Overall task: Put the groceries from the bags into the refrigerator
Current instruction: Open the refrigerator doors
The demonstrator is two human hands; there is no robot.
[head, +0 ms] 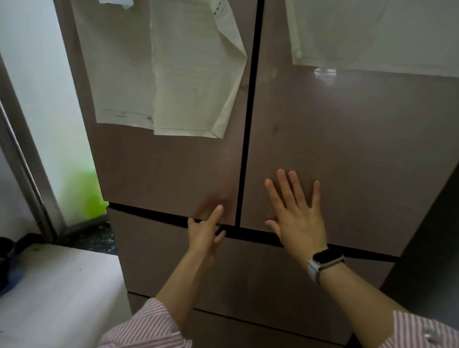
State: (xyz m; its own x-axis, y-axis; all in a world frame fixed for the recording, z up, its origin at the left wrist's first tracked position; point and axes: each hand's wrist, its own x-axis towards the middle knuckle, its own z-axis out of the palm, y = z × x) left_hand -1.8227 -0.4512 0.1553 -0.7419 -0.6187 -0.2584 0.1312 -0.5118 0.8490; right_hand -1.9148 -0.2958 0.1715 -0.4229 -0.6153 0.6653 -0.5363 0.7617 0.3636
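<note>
The refrigerator (pixel 341 147) stands right in front, and both of its top doors are shut. The right hand (pixel 297 211) lies flat on the right door (pixel 368 162), fingers straight and spread, holding nothing. The left hand (pixel 205 233) is at the bottom edge of the left door (pixel 165 166). One finger points up on the door, and the other fingers seem to curl into the dark gap (pixel 159 215) under it. The view is a bit blurry there, so I cannot tell for sure if they hook the edge.

No groceries and no bags show here, so they must be somewhere out of sight.

It looks like the doors are either being pushed shut or are about to be opened. To shut them well, press flat with both palms near the middle line until both doors sit even. To open one, hook the fingers well under the edge and pull straight back. Mind the papers (pixel 195 62) stuck on the left door, since they hang loose and could fall.
</note>
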